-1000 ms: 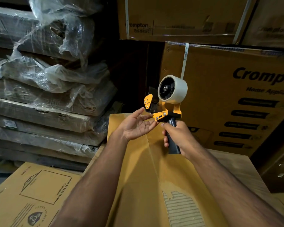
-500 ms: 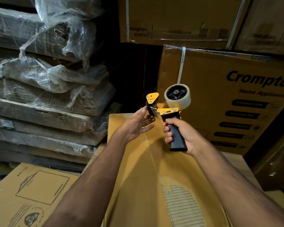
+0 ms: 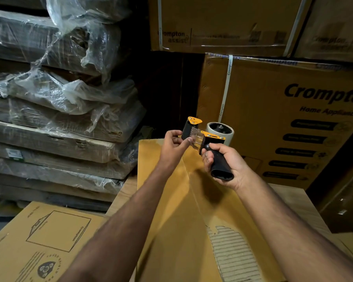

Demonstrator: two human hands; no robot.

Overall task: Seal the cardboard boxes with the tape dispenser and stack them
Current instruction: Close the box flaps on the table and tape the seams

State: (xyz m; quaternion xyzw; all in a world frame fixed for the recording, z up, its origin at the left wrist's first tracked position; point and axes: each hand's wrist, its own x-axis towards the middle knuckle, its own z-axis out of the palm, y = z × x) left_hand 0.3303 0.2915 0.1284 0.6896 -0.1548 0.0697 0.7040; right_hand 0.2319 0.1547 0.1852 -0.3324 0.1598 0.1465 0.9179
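A long yellow-brown cardboard box [image 3: 171, 220] lies in front of me with its two top flaps meeting along a centre seam; a patch of its surface is torn near my right arm. Above its far end my right hand [image 3: 224, 161] grips the black handle of an orange tape dispenser [image 3: 208, 135] that carries a white tape roll [image 3: 222, 131]. My left hand [image 3: 174, 145] pinches the clear tape end at the dispenser's front roller.
Plastic-wrapped flat packs [image 3: 59, 108] are stacked high at the left. Printed Crompton cartons [image 3: 283, 119] form a wall behind and to the right. Another printed carton [image 3: 39, 241] lies low at the left. A wooden surface [image 3: 293, 204] shows under the box at the right.
My right hand has lowered and tipped the dispenser so the roll lies flatter. My left hand went from an open palm beside it to pinching the tape end.
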